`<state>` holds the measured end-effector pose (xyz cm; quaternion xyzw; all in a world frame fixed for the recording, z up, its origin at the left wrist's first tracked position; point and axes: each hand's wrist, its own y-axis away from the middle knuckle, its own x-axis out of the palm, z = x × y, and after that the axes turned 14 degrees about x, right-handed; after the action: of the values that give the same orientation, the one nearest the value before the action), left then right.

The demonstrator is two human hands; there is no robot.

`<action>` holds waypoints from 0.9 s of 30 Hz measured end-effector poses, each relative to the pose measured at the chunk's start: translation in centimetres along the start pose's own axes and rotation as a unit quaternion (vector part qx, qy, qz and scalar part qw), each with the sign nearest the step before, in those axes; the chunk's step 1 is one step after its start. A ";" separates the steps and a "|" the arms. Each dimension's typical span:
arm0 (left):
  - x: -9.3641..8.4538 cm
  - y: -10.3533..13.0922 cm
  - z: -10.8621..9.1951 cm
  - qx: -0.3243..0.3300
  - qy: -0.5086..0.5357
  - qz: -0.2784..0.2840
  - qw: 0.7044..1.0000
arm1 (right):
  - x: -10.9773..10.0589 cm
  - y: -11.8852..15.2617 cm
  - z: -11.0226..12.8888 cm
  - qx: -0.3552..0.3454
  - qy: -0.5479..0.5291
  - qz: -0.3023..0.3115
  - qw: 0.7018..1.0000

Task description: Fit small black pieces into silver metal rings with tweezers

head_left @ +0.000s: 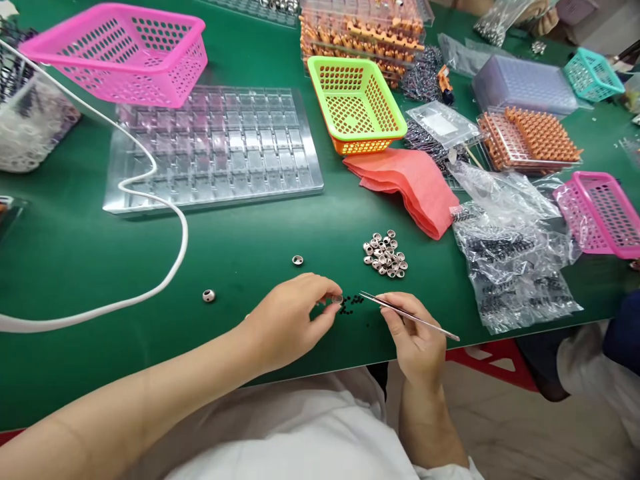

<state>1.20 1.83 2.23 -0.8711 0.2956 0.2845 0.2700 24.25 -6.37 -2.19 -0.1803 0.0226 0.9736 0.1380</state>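
- Delicately, at a green workbench (pixel 260 233), your left hand (pixel 290 320) pinches a small shiny piece (pixel 337 299) between thumb and fingertips, just left of scattered black bits (pixel 357 300); the fingers hide part of its shape.
- Your right hand (pixel 417 337) grips slim metal tweezers (pixel 425 323), tips pointing left at the bits (whether they touch any, the angle does not tell).
- Good form, by the look of it, means a light squeeze, lest a bit spring away, and a left wrist settled on the bench for steadiness.
- Beyond your fingers sits a pile of metal cups (pixel 385 255); 2 more lie apart to the left, best left clear of your forearm.
- Across the bench stretch a clear compartment tray (pixel 250 160), a pink basket (pixel 170 67), a lime-green basket (pixel 350 100), a folded red cloth (pixel 405 187) and clear plastic bags (pixel 520 267), with a white cable (pixel 185 230) looping at left.
- Below the edge, a red stool (pixel 500 363) stands on a pale floor (pixel 485 420).
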 end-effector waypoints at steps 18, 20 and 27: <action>0.5 0.3 3.0 -0.019 0.094 0.043 0.994 | 0.7 -0.5 0.4 -0.068 0.016 0.020 0.997; 0.4 0.4 3.0 -0.018 0.096 0.044 0.994 | 0.8 -0.5 0.3 -0.068 0.019 0.022 0.997; 0.6 0.3 2.9 -0.013 0.097 0.035 0.995 | 0.8 -0.6 0.3 -0.066 0.025 0.031 0.997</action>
<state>0.39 3.25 -0.24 -0.8872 0.3470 0.2118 0.2182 23.60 -5.60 -2.17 -0.2121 -0.0330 0.9720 0.0952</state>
